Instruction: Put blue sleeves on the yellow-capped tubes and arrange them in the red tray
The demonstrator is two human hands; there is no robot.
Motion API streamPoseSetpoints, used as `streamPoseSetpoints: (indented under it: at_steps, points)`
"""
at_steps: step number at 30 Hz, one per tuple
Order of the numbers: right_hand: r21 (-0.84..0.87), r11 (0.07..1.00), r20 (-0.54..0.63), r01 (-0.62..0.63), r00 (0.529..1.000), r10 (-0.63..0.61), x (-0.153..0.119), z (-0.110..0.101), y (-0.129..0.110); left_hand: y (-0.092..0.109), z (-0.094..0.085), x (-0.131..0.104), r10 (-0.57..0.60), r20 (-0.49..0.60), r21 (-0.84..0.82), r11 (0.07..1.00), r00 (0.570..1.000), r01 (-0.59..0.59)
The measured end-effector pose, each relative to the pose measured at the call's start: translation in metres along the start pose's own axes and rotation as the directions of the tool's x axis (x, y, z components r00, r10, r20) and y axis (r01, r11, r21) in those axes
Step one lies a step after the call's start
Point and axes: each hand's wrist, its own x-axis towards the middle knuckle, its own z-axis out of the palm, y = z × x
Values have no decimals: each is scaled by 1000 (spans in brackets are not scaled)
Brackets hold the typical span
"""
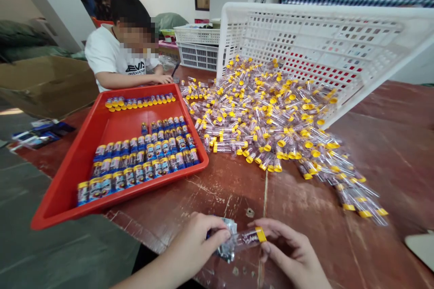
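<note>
Left hand (193,239) is pinching the wrapper (226,252), fingers clamped; right hand (294,250) is gripping the tube (247,239) at its cap (261,234), over the table (389,144). Tube's looking light, stiff, slippery; the cap's offering surest hold.

Passage low, barriers above
Open worktop (206,189) spans the lower centre; the tray's (122,122) raised rim bounds it at left, the tube heap (267,117) above, with the basket's (305,9) tall side behind, upper right.

Yellow-capped clear tubes (249,238), red tray (135,131)
</note>
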Motion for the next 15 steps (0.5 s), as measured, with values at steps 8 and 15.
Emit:
streamPoseSetpoints:
  at_steps: [8,15]
  points:
    - [338,938,-46,-73,995,94,1,26,8,-2,11,-4,-77,-55,-97,993,996,71]
    - [595,780,151,-191,981,125,-2,43,23,9,12,-10,146,-124,60,988,982,-139]
